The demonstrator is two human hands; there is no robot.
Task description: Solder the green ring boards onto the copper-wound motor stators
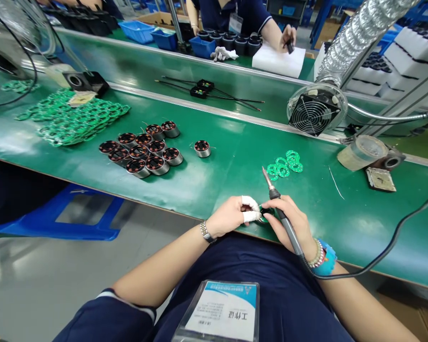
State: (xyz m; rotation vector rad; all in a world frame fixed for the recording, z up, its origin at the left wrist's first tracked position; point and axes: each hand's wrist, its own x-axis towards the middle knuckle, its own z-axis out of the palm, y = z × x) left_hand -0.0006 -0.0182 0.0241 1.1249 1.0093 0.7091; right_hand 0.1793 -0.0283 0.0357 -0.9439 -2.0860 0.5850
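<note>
Near the table's front edge, my left hand (233, 214), with white covers on thumb and forefinger, pinches the left side of a small round part (264, 217) with green on it. My right hand (294, 223) has its fingertips on the other side of that part. A soldering iron (287, 223) lies across my right hand, its tip pointing up and away to the left. Fingers partly hide the round part. Several green ring boards (282, 167) lie just beyond the iron's tip. One copper-wound motor stator (202, 148) stands apart, left of my hands.
Grouped stators (139, 152) and piled green boards (82, 116) occupy the left. A fan (314, 114) with a foil duct (360, 35), a clear jar (362, 152) and a solder wire (336, 183) are on the right. The iron's cable (381, 259) crosses my right forearm. A person works opposite.
</note>
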